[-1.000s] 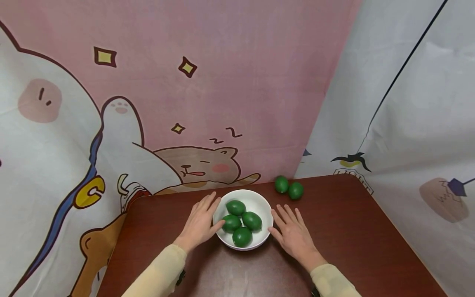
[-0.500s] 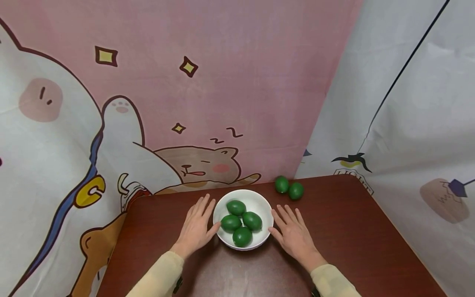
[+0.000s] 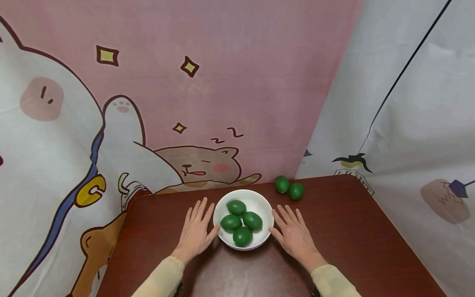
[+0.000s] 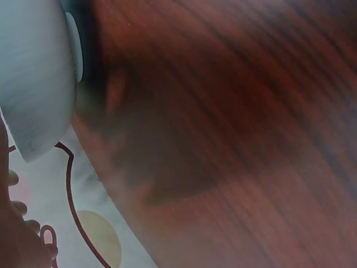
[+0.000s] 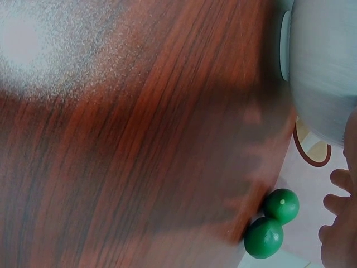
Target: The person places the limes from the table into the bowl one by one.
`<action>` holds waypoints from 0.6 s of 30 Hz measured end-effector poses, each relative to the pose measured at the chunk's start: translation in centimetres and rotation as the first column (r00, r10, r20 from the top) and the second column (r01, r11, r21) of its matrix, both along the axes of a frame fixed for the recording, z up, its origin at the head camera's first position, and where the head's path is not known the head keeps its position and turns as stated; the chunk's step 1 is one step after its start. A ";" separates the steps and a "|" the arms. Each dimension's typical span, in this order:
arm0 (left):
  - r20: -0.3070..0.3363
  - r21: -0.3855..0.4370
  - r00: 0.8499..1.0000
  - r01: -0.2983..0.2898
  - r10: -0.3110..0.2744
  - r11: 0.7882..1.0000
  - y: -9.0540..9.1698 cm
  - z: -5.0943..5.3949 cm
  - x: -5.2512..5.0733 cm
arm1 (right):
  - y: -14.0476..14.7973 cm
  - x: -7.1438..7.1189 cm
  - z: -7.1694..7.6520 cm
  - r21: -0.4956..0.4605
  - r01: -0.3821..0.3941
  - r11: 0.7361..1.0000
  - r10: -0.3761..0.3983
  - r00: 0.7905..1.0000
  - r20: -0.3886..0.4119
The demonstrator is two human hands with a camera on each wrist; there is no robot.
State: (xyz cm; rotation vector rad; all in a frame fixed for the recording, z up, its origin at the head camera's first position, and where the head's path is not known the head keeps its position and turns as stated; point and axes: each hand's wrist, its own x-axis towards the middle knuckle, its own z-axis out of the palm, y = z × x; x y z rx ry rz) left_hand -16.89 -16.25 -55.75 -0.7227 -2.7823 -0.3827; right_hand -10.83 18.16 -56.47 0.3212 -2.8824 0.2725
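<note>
Several green limes (image 3: 242,236) lie in a white bowl (image 3: 268,210) on the dark red-brown table. On the bowl's left is my left hand (image 3: 195,231), palm down with fingers spread, its thumb close to the rim. My right hand (image 3: 295,237) has its fingers extended at the right side, thumb and index tips by the rim; whether they touch it I cannot tell. In the left wrist view the bowl (image 4: 36,72) and part of the left hand (image 4: 19,234) show at the left edge. The right wrist view has the bowl (image 5: 323,67) above the right hand (image 5: 340,223).
Two more limes (image 3: 282,184) (image 3: 296,191) sit side by side near the table's back edge, behind the right hand. A pink and white cartoon-printed cloth (image 3: 259,82) hangs behind the table (image 3: 356,231) and along its sides.
The left hand has moved a little left and down, its thumb no longer over the rim beside the limes. Bowl, limes and right hand look the same.
</note>
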 end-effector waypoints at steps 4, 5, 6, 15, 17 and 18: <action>0.030 -0.004 0.999 -0.021 0.021 1.000 0.0 -0.2 0.4 | 0.0 0.0 0.0 0.004 0.002 1.000 -0.002 1.000 0.004; 0.041 -0.008 0.999 -0.026 0.026 1.000 0.0 -0.2 0.4 | 0.0 0.0 0.0 0.006 0.002 1.000 -0.002 1.000 0.006; 0.043 -0.013 0.999 -0.029 0.030 0.999 0.0 -0.3 0.5 | 0.0 0.0 0.0 0.007 0.002 1.000 -0.002 1.000 0.007; 0.048 -0.041 0.998 -0.041 0.043 0.998 0.0 -1.1 0.8 | 0.0 0.0 0.0 0.008 -0.001 1.000 0.001 1.000 0.001; 0.051 -0.041 0.998 -0.043 0.045 0.998 0.0 -1.3 0.8 | 0.0 0.0 0.0 0.005 0.000 1.000 0.000 1.000 0.001; 0.053 -0.040 0.998 -0.045 0.047 0.998 0.1 -1.3 0.9 | 0.0 0.0 0.0 0.003 0.001 1.000 -0.001 1.000 0.002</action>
